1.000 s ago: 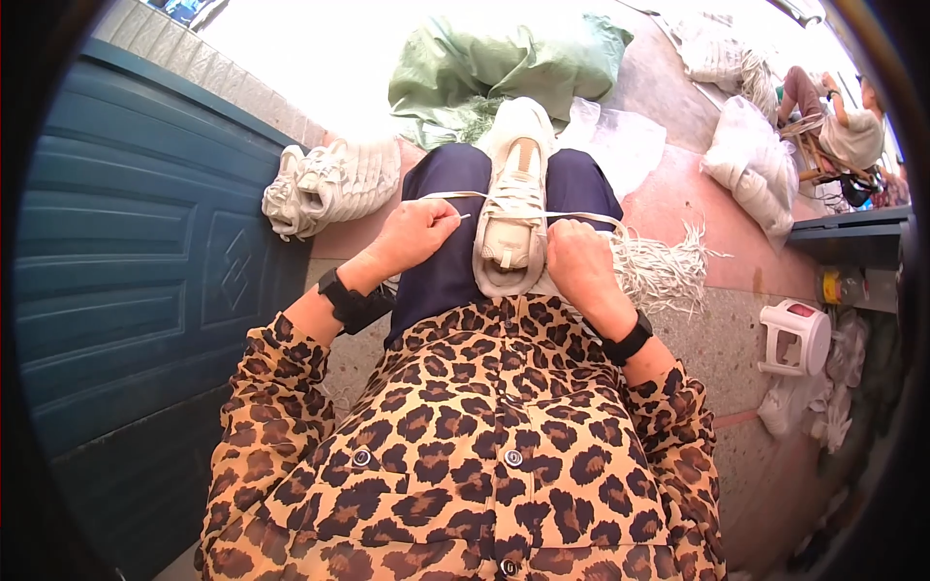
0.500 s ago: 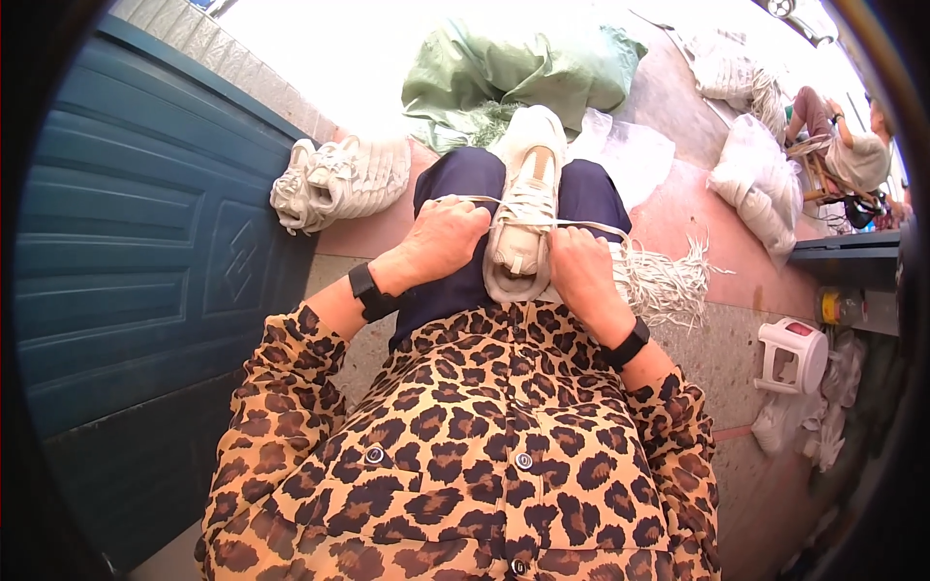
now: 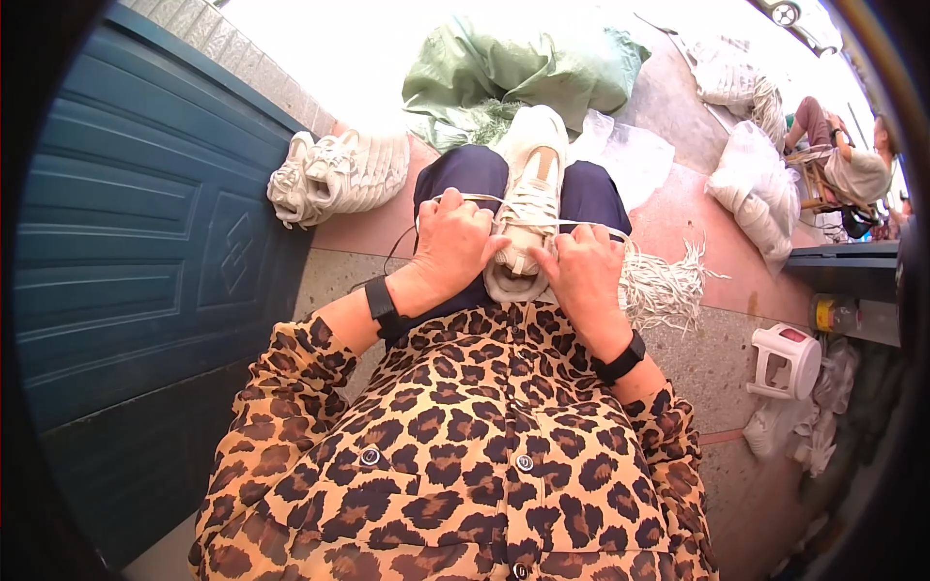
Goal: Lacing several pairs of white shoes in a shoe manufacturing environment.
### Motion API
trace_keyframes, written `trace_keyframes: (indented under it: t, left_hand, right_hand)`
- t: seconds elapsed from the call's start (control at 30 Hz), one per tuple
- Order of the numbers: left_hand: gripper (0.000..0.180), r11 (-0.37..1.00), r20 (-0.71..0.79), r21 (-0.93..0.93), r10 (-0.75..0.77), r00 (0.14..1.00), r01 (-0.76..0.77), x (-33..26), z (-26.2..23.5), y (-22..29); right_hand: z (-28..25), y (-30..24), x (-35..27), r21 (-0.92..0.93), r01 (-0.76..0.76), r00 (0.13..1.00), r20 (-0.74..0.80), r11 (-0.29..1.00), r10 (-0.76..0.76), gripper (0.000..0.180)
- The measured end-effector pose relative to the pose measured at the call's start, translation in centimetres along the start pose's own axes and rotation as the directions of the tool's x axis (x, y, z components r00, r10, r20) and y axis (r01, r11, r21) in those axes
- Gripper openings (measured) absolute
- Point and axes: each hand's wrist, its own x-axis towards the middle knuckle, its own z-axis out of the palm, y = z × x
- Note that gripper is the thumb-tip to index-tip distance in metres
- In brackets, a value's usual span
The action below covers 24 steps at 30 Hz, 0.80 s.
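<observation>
Speckled stone floor [image 3: 697, 363], heap of cream shoes [image 3: 339, 174] by the blue door, green sack [image 3: 513, 73], loose laces bundle [image 3: 664, 290], small white stool [image 3: 787, 360], white bags [image 3: 760, 189]

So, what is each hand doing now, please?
Left hand: closed, pinching the lace of the beige shoe.
Right hand: closed on the lace too.

Pile of pale shoes [image 3: 339, 174] beside a blue door [image 3: 145, 252], green sack [image 3: 523, 73], bundle of laces [image 3: 664, 286], white stool [image 3: 787, 360], seated person [image 3: 843, 165] at right.
</observation>
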Motion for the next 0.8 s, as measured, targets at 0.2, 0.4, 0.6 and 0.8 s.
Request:
trace_keyframes:
  t: [0.2,0.4,0.6,0.8]
  left_hand:
    - [0.014,0.874,0.229,-0.433,-0.131,0.965,0.221,0.8,0.8,-2.3]
    - [0.013,0.949,0.007,-0.314,-0.013,1.000,0.014,2.2,0.1,-0.3]
    - [0.013,0.970,0.240,-0.238,0.100,0.966,-0.041,5.1,1.2,1.4]
    - [0.021,0.345,0.577,-0.769,0.010,0.817,0.539,7.6,-0.2,0.0]
  right_hand:
    - [1.1,1.7,-0.2,0.154,-0.040,0.999,0.000,0.987,0.040,0.016]
    - [2.3,2.0,-0.5,0.527,-0.178,0.983,0.053,0.831,0.177,0.011]
    - [2.1,2.3,-0.4,0.424,0.100,0.993,-0.099,0.900,-0.064,0.014]
    - [1.3,1.7,-0.1,0.012,0.293,0.954,-0.067,0.956,-0.292,0.015]
